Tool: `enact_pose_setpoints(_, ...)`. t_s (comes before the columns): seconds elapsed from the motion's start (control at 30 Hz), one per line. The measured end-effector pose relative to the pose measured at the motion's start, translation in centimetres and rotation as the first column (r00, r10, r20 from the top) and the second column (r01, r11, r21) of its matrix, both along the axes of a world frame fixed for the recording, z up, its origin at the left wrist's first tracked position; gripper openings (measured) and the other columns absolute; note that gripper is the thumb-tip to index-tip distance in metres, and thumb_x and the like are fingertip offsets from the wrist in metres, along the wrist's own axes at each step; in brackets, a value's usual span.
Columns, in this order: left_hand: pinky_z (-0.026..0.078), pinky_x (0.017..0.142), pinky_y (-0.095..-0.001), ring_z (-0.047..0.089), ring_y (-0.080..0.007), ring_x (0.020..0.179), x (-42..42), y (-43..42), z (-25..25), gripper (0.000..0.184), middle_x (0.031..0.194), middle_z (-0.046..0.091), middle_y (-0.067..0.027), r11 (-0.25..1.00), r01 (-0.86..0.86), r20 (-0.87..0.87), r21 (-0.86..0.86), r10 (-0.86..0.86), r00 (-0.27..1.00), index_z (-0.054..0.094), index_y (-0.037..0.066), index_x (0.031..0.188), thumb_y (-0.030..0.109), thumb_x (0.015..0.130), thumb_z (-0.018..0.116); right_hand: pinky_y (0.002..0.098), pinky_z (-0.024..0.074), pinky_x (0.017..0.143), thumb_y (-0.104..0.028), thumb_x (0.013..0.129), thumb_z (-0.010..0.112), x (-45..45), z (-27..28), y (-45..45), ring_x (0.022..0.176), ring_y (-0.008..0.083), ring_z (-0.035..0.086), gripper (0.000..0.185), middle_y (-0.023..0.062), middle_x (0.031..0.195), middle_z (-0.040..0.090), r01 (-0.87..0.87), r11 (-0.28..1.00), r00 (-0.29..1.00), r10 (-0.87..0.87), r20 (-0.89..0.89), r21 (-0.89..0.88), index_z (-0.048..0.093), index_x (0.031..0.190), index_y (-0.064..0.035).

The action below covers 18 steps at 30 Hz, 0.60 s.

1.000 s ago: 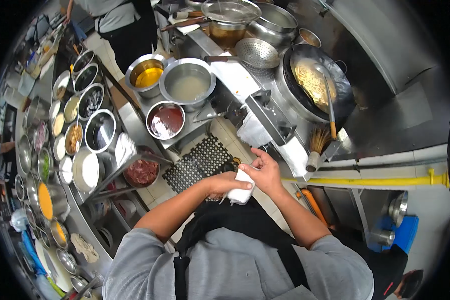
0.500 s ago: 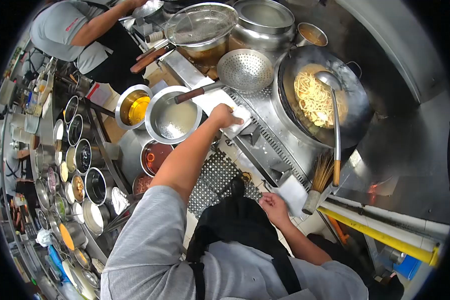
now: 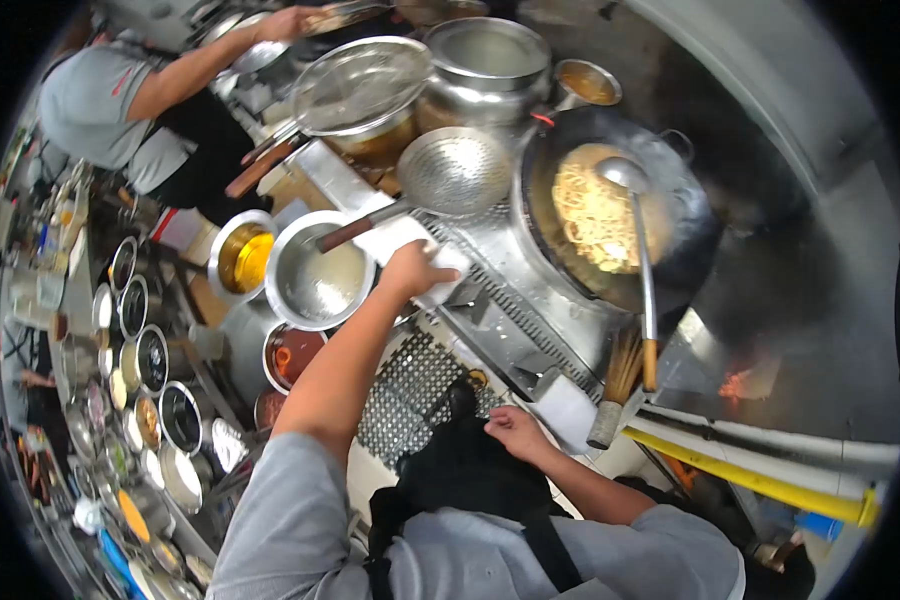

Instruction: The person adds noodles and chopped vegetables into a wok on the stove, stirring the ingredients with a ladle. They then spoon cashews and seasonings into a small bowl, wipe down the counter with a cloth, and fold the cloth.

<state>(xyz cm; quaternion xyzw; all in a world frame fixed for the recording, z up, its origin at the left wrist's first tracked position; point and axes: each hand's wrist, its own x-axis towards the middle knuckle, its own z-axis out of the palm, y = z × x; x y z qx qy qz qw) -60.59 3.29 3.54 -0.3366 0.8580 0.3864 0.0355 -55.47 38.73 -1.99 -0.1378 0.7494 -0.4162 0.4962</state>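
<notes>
My left hand point(image 3: 412, 270) is closed on a folded white cloth point(image 3: 446, 284) at the front edge of the stove, beside the handle of a perforated strainer point(image 3: 455, 172). My right hand point(image 3: 517, 434) hangs low in front of my apron, its fingers curled together with nothing visible in them. A dark wok point(image 3: 685, 235) holds noodles point(image 3: 595, 215) in steaming liquid. A ladle point(image 3: 646, 280) leans in the wok, its wooden handle toward me. Near that handle lies a bamboo brush point(image 3: 617, 393).
A metal bowl of pale liquid point(image 3: 320, 270), a pot of yellow oil point(image 3: 242, 257) and a bowl of red sauce point(image 3: 292, 355) stand at left. Another person point(image 3: 150, 125) works at upper left. A yellow pipe point(image 3: 750, 472) runs at lower right.
Since a second ago, my hands have parted and my left hand has carried the cloth forward to the stove edge. Over the last half second the view has shifted, and the other person's arm has reached further right.
</notes>
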Motion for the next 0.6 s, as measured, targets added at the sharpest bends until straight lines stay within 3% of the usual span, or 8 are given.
enact_pose_setpoints(0.2,0.034,0.105,-0.0412,0.042,-0.0396,0.126,10.9,5.5,2.6,0.078,0.133,0.043,-0.0316,0.984,-0.132,-0.393,-0.122,0.074,0.916,0.051,-0.007,0.124,0.038,0.066,0.08,0.0354,0.0498,0.084,-0.03,0.077,0.071,1.4,-3.9,2.3,0.092,0.0284,0.064,0.048,0.016,0.099,0.066,-0.106,0.994,0.963,0.11,-0.244,0.033,0.06,0.112,0.0005)
enact_pose_setpoints(0.27,0.034,0.105,-0.0425,0.043,-0.0389,0.125,18.2,8.7,1.3,0.074,0.134,0.044,-0.0296,0.988,-0.071,-0.305,-0.137,0.026,0.952,0.052,-0.004,0.124,0.035,0.068,0.08,0.0377,0.0487,0.087,-0.032,0.074,0.071,1.8,-4.1,2.7,0.096,0.0333,0.063,0.051,0.0189,0.103,0.065,-0.227,0.951,0.87,0.295,-0.394,0.209,0.062,0.111,0.0)
enact_pose_setpoints(0.3,0.035,0.105,-0.0425,0.044,-0.0375,0.125,22.4,10.3,1.2,0.071,0.133,0.046,-0.0263,0.999,-0.02,-0.245,0.033,0.027,0.969,0.054,-0.002,0.122,0.038,0.07,0.078,0.0391,0.0477,0.089,-0.035,0.071,0.07,2.5,-6.1,3.7,0.098,0.0354,0.061,0.052,0.0213,0.104,0.064,-0.185,0.96,0.843,0.265,-0.469,0.211,0.064,0.109,-0.0007)
enact_pose_setpoints(0.4,0.043,0.097,-0.0394,0.057,-0.0341,0.112,37.4,15.4,-3.0,0.069,0.117,0.06,-0.023,0.968,-0.071,0.043,0.24,0.062,0.997,0.056,-0.002,0.121,0.04,0.071,0.077,0.0375,0.0439,0.096,-0.038,0.072,0.07,3.2,-9.6,7.5,0.11,0.0338,0.057,0.055,0.0223,0.115,0.06,-0.262,0.806,0.846,0.456,-0.275,0.53,0.062,0.11,0.0015)
enact_pose_setpoints(0.47,0.044,0.095,-0.0381,0.057,-0.032,0.112,46.0,18.8,-0.8,0.067,0.116,0.061,-0.0217,0.892,-0.221,0.056,0.394,0.216,0.975,0.056,-0.002,0.122,0.039,0.073,0.076,0.0395,0.0522,0.079,-0.039,0.074,0.066,4.2,-15.8,13.1,0.088,0.0325,0.066,0.048,0.0215,0.092,0.067,-0.289,0.713,0.73,0.596,-0.335,0.639,0.065,0.095,0.0045)
enact_pose_setpoints(0.5,0.044,0.095,-0.0374,0.057,-0.0306,0.112,51.1,20.5,-1.2,0.063,0.116,0.061,-0.0208,0.868,-0.341,0.063,0.362,0.342,0.937,0.057,-0.001,0.121,0.034,0.072,0.077,0.0391,0.0541,0.063,-0.04,0.075,0.065,5.4,-15.0,15.1,0.065,0.0298,0.067,0.044,0.0196,0.074,0.067,-0.231,0.702,0.802,0.529,-0.277,0.673,0.065,0.081,0.004)
enact_pose_setpoints(0.53,0.044,0.095,-0.0367,0.057,-0.0291,0.112,55.9,21.4,-1.4,0.06,0.116,0.061,-0.02,0.828,-0.453,0.061,0.33,0.46,0.886,0.058,0.0,0.12,0.029,0.072,0.077,0.0385,0.0524,0.074,-0.03,0.077,0.057,6.7,-10.7,14.6,0.09,0.0284,0.065,0.034,0.0211,0.087,0.068,-0.35,0.532,0.832,0.555,-0.005,0.771,0.068,0.079,0.0024)
enact_pose_setpoints(0.6,0.042,0.099,-0.0365,0.055,-0.0287,0.115,63.0,23.4,3.1,0.052,0.119,0.06,-0.0189,0.773,-0.634,-0.083,0.032,0.634,0.769,0.06,0.001,0.117,0.017,0.07,0.078,0.0366,0.0526,0.07,-0.027,0.079,0.055,8.4,-15.1,18.6,0.08,0.0254,0.067,0.033,0.0188,0.081,0.068,-0.47,0.389,0.747,0.653,0.122,0.792,0.068,0.079,0.0031)
